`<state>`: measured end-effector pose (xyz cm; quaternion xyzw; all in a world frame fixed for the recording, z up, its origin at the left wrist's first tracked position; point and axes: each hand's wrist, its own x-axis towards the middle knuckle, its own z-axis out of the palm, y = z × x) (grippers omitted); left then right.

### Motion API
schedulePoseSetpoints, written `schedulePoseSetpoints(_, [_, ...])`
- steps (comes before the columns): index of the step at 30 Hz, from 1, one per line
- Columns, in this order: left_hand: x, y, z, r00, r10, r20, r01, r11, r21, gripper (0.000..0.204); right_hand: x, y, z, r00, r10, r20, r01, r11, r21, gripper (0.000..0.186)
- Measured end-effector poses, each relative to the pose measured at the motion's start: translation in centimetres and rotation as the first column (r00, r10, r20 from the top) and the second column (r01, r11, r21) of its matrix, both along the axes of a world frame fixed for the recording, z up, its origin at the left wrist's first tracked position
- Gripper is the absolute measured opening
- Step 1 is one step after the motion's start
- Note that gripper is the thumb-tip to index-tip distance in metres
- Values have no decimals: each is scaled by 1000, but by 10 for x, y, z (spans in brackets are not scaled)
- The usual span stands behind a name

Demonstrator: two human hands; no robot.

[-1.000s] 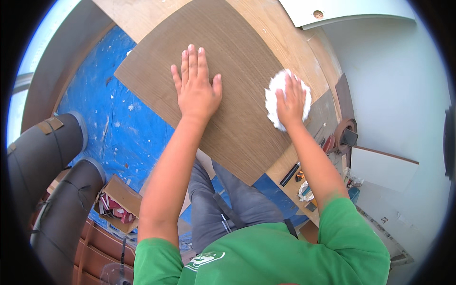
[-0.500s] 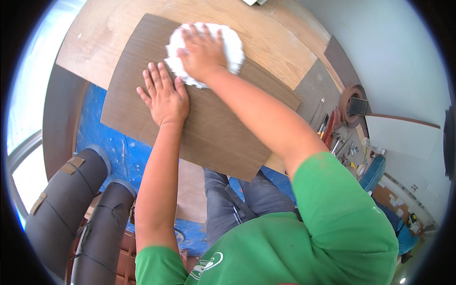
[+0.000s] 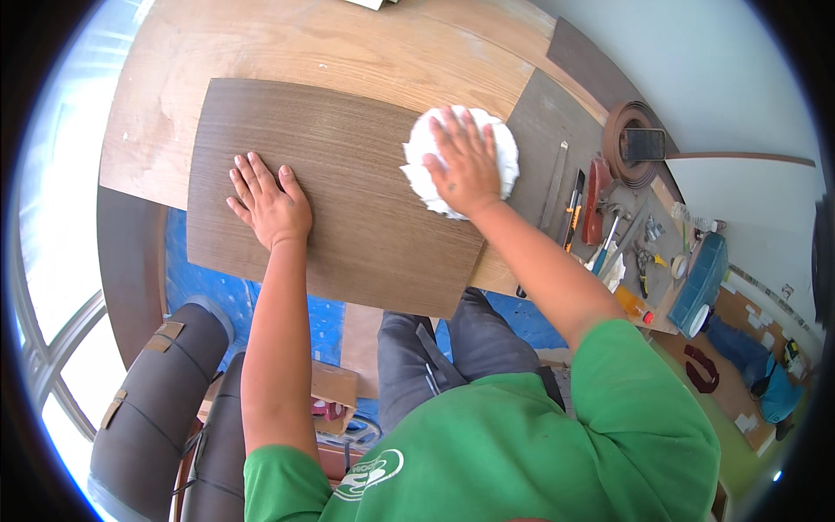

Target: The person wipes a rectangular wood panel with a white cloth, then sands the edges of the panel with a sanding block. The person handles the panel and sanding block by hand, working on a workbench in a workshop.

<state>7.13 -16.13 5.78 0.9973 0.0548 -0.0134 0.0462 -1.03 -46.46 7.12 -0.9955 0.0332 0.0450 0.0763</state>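
On the panel (image 3: 374, 235), left hand (image 3: 271, 209) flat; flat right hand (image 3: 468, 174) has moved cloth (image 3: 421, 158) rightward.

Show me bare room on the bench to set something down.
Pale bench wood lies mostly bare beyond the brown board; the board is bare between the left hand and white cloth. Farther right is crowded: hammer, utility knife, coil, phone.

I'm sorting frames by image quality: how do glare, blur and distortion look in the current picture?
Head view: the window at left is blown out to white; head view: the far edge of the brown board bows, and the picture's corners go black; head view: the left hand looks fairly crisp, the right hand on the white cloth perhaps slightly softer.
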Motion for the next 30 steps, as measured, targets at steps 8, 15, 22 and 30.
schedulePoseSetpoints(8, [-2,-2,3,1000,7,-25,-8,1000,-15,71,-78,-59,4,952,-166,256,78,943,323,37])
schedulePoseSetpoints(15, [-10,29,-4,998,-69,-9,66,981,-184,77,-158,-69,90,842,-449,298,280,837,471,30])
schedulePoseSetpoints(22, [-139,82,-20,830,558,-3,-486,720,-495,81,-244,-146,92,916,-338,218,334,941,56,34])
schedulePoseSetpoints(30, [-172,76,11,672,296,-679,-659,-178,-731,60,-243,-108,72,959,-207,195,171,968,186,38])
